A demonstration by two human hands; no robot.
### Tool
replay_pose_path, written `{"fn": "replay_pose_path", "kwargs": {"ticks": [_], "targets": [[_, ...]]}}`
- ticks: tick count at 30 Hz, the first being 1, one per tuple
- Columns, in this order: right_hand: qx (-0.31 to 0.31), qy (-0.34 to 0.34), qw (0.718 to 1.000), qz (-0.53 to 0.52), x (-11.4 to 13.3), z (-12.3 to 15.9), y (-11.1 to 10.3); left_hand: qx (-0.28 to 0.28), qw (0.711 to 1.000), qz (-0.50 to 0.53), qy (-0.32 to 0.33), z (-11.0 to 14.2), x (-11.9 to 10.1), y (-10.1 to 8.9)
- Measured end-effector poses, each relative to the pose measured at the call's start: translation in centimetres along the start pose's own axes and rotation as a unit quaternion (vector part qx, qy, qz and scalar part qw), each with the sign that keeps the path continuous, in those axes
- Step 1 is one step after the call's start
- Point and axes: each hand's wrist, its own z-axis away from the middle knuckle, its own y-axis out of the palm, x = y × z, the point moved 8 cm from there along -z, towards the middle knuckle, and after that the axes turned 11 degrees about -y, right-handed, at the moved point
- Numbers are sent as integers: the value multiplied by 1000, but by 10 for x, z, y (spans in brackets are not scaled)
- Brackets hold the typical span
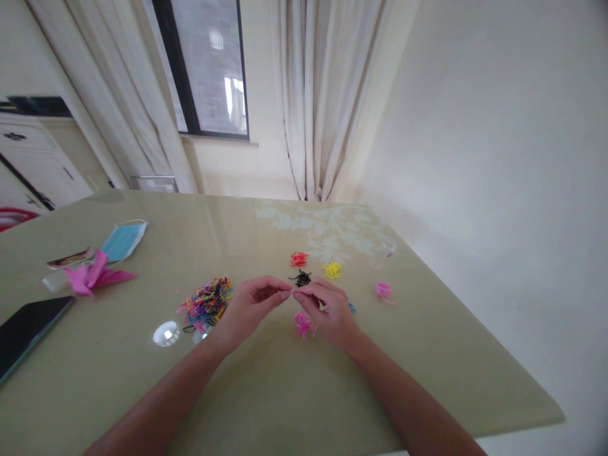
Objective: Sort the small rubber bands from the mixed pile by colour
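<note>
My left hand (pixel 251 310) and my right hand (pixel 329 309) meet at the fingertips above the table, each in a pinch. Whatever is between the fingertips is too small to make out. Just beyond them lies a small black pile (pixel 302 278) of thin bands. Below my right hand is a bright pink pile (pixel 302 324), and a blue pile (pixel 351 307) is mostly hidden behind it. A red pile (pixel 299 259) and a yellow pile (pixel 332 270) sit farther back. To the left of my left hand is a larger heap of mixed coloured bands (pixel 209 303).
A lighter pink pile (pixel 384 291) lies to the right. On the left are a phone (pixel 33 326), a pink folded paper bird (pixel 97 273) and a blue face mask (pixel 124 241). The glossy table (pixel 266 405) reflects light; its right edge runs along a white wall (pixel 498 158).
</note>
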Motion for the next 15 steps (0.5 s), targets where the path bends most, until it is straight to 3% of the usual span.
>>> {"fn": "replay_pose_path", "kwargs": {"ticks": [6, 15], "targets": [[24, 55, 996, -72, 0, -3, -2, -28, 999, -39, 20, 2, -4, -2], [32, 84, 989, -119, -6, -1, -5, -12, 997, -78, 21, 6, -4, 5]]}}
